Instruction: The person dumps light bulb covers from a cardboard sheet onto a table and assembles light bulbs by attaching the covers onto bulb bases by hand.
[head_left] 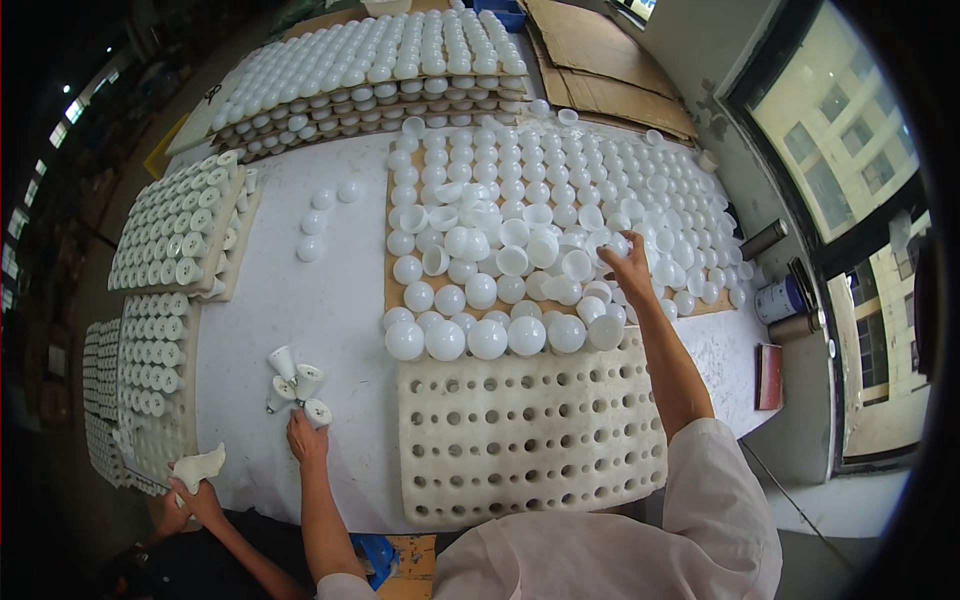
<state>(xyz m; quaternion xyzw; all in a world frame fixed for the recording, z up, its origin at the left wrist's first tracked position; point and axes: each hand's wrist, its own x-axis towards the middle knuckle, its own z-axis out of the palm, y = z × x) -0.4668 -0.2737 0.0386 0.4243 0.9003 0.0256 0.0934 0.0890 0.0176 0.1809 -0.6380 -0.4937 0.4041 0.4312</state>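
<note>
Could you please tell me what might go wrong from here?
The right hand is among white domes heaped loosely on top of others, so a nudge could set some rolling. The lamp bases bunched at the left hand point different ways, so one might slip onto the table. A few loose domes sit directly on that table, apart from the rows, and could roll if bumped.

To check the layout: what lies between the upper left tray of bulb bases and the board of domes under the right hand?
Four loose white domes lie there on the white tabletop, as the head view shows.
</note>
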